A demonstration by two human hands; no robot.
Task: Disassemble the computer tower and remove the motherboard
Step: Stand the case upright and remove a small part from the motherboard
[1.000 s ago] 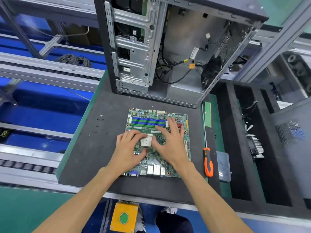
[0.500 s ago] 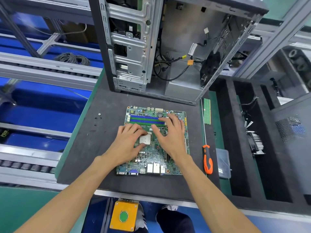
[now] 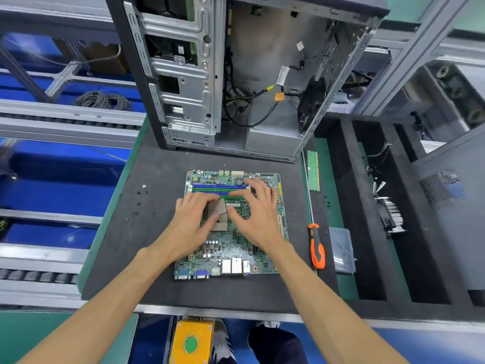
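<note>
Hands: left hand (image 3: 190, 222) and right hand (image 3: 256, 214) pinch the tilted processor (image 3: 217, 208), apparently lifting it out.
Motherboard (image 3: 231, 252): flat on the tabletop (image 3: 147, 232), steady for stripping.
Tower (image 3: 236, 74): open behind, emptied.
</note>
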